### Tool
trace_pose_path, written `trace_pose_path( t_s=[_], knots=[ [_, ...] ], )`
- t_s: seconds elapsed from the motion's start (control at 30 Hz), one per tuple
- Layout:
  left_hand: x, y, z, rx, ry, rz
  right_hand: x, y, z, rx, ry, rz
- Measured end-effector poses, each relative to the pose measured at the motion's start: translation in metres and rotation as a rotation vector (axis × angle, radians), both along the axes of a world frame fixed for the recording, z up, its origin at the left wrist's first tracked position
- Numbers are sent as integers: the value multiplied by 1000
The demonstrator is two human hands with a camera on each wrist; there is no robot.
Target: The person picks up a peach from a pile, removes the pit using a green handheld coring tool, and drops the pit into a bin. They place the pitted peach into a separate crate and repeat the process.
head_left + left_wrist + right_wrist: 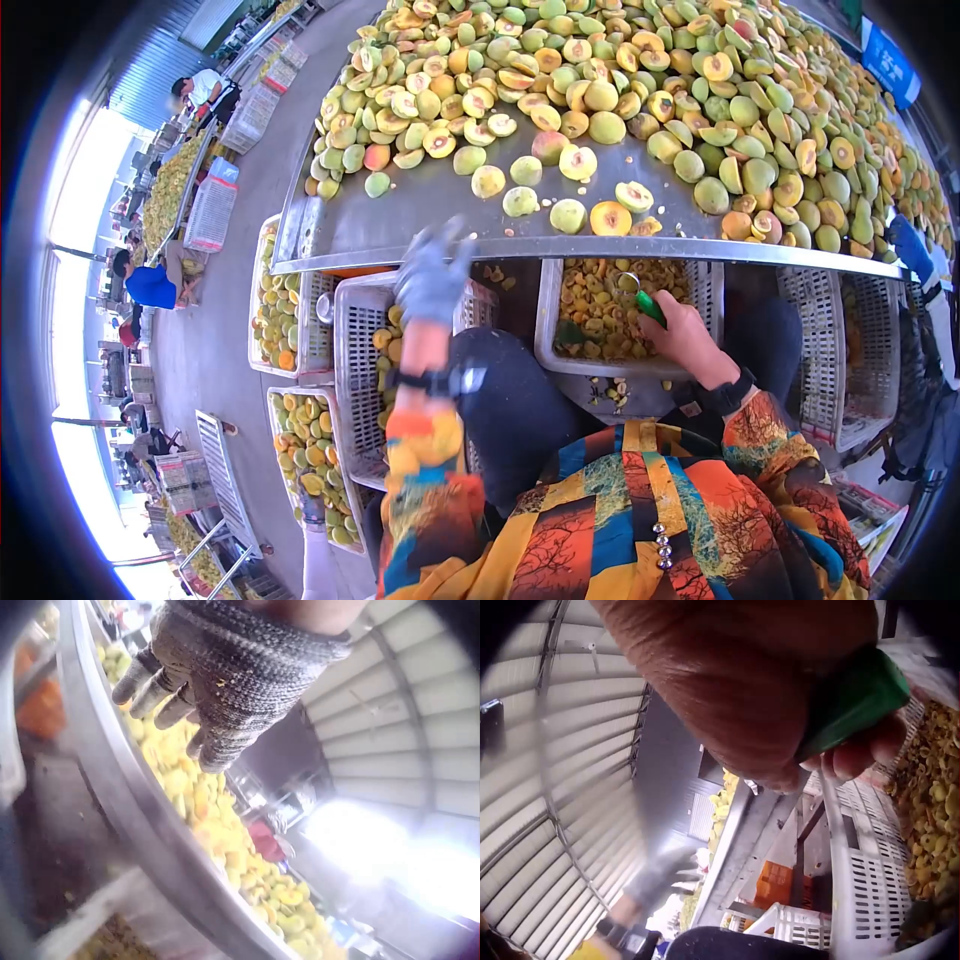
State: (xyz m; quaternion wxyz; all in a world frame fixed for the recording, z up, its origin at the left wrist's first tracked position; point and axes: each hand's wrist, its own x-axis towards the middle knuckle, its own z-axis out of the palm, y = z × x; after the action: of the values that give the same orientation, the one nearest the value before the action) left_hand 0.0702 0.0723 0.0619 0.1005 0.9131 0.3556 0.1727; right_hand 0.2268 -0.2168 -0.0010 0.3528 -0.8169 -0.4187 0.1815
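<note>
My left hand [436, 275], in a grey knitted glove, is over the metal table's front edge with its fingers extended and nothing held. In the left wrist view the gloved hand [225, 682] points down toward the heaped fruit. My bare right hand [688, 340] grips a green-handled coring tool [651, 308] with a curved metal loop at its end. That loop is over a white crate [548, 310] of fruit pieces below the table edge. Several halved, yellow-green, peach-like fruits [611, 218] lie cut side up near the edge.
A large heap of fruit [600, 98] covers the back of the metal table [350, 220]. White crates of fruit [277, 300] stand on the floor at left, and another crate [815, 350] stands at right. A gloved hand [908, 245] of another person shows at the far right.
</note>
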Motion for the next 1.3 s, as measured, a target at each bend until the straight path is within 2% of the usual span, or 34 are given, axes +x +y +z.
trace_pose_path(
  t_s=[0.07, 0.1, 0.13, 0.17, 0.23, 0.3, 0.33, 0.4, 0.47, 0.5, 0.53, 0.6, 0.67, 0.73, 0.77, 0.93, 1.13, 1.23, 1.3],
  knots=[
    [69, 0, -1, -109, 230, -64, -1, -3, 9, 57, -25, 0],
    [95, 5, -18, -72, 310, -78, -3, -5, 17, 65, 0, 21],
    [118, -4, 1, -248, 512, -87, -2, -6, 21, 74, 23, 39],
    [131, 5, -19, -192, 539, -132, -3, -10, 19, 85, 6, 48],
    [139, 5, -32, -143, 566, -184, -5, -14, 24, 65, 32, 28],
    [131, 7, -35, -264, 317, -143, -7, -16, 26, 30, 103, -1],
    [125, 2, -34, -264, 320, -145, -7, -14, 26, 31, 105, -4],
    [99, -13, -35, -1222, -644, -92, -12, -6, 24, 209, 178, -101],
    [77, -40, -14, -1500, -1094, -182, -16, 6, 34, 181, 245, -110],
    [68, -55, -6, -1598, -1184, -183, -17, 13, 38, 248, 213, -47],
    [60, -64, 0, -1592, -1189, -172, -20, 20, 45, 314, 182, 16],
    [47, -81, 6, -1850, -1190, -55, -27, 30, 61, 300, 211, 71],
    [44, -96, 2, -1881, -1182, 10, -35, 37, 66, 243, 209, 151],
    [43, -111, 2, -1728, -1236, 143, -45, 39, 67, 238, 188, 135],
    [39, -112, -4, -1700, -1208, 92, -48, 39, 67, 195, 180, 142],
    [34, -127, -8, -1651, -1128, 106, -60, 42, 70, 91, 111, 154],
    [30, -136, -8, -1633, -1207, 71, -63, 39, 72, 21, 103, 175],
    [27, -136, -9, -1671, -1218, 123, -66, 35, 68, 33, 122, 208],
    [22, -132, -10, -1639, -1060, 29, -65, 33, 64, 31, 142, 231]
  ],
)
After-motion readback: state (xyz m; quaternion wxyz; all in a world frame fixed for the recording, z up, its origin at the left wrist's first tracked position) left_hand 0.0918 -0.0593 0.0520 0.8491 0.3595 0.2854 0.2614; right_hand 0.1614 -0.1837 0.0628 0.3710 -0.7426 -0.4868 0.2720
